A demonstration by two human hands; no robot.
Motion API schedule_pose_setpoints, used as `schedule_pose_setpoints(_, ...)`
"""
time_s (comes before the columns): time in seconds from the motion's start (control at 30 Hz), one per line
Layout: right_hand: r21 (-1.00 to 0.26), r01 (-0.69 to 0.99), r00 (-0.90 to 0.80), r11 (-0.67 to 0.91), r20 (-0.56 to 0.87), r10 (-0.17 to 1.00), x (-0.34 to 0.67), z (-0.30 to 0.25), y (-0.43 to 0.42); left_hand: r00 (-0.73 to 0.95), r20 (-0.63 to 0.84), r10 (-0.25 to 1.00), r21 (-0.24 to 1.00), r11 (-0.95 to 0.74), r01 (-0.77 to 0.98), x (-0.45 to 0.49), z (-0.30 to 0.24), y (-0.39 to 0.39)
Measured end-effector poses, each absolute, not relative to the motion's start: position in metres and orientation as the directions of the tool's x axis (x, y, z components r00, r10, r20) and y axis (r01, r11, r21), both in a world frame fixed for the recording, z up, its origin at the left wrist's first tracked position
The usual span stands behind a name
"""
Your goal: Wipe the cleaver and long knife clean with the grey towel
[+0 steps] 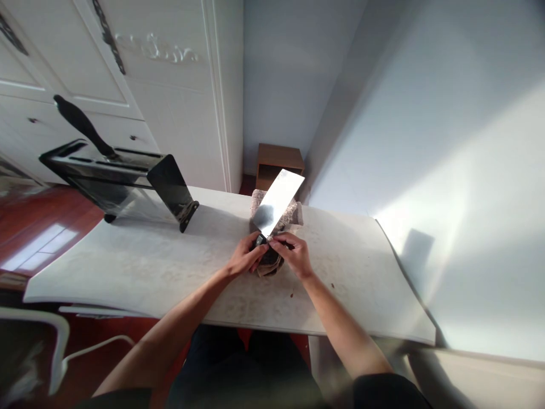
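A cleaver [279,199] with a wide shiny blade and dark handle is tilted up over a folded brown-and-grey towel [296,216]. Its blade points away and slightly right, catching bright light. My left hand [247,254] is closed around the handle, thumb lying along it. My right hand [293,255] is closed in a pinch, its fingertips touching where blade and handle meet. Whatever sits between those fingertips, if anything, is too small to make out. Below both hands, part of the towel bunches on the white table [349,255].
A black-framed knife block [168,184] with clear sides stands on the table's left, one black-handled knife [83,124] upright in it. Small brown bits lie near the front edge. A wall [468,199] borders the right, a white cabinet [179,102] the back left, a chair [62,335] the front left.
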State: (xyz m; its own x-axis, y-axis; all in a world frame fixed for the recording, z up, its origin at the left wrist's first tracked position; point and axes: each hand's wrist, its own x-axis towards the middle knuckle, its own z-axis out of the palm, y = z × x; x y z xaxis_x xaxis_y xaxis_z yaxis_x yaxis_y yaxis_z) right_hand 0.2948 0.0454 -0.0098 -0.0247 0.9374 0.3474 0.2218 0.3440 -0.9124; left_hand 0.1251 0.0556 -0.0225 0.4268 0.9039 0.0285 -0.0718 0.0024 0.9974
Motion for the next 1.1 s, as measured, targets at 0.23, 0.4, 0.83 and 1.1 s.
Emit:
schedule_pose_setpoints(0.23, -0.886, 0.281, -0.067, 0.368, 0.365, 0.929, 0.295, -0.010, 0.045, 0.462, 0.014, 0.887, 0.981, 0.077, -0.176, 0.125, -0.024, 0.056)
schedule_pose_setpoints(0.4, -0.823, 0.331, -0.189, 0.462, 0.422, 0.887, 0.292, -0.007, 0.041, 0.411, -0.020, 0.911, 0.977, 0.105, -0.186, 0.127, -0.023, 0.055)
schedule_pose_setpoints(0.83, -0.879, 0.268, 0.064, 0.394, 0.424, 0.903, 0.290, -0.013, 0.040, 0.643, -0.129, 0.755, 0.907, 0.352, -0.231, 0.126, -0.018, 0.053)
schedule_pose_setpoints(1.1, -0.636, 0.351, -0.099, 0.687, 0.705, 0.703, 0.284, -0.013, 0.032, 0.707, -0.151, 0.691, 0.827, 0.480, -0.292, 0.124, -0.023, 0.056)
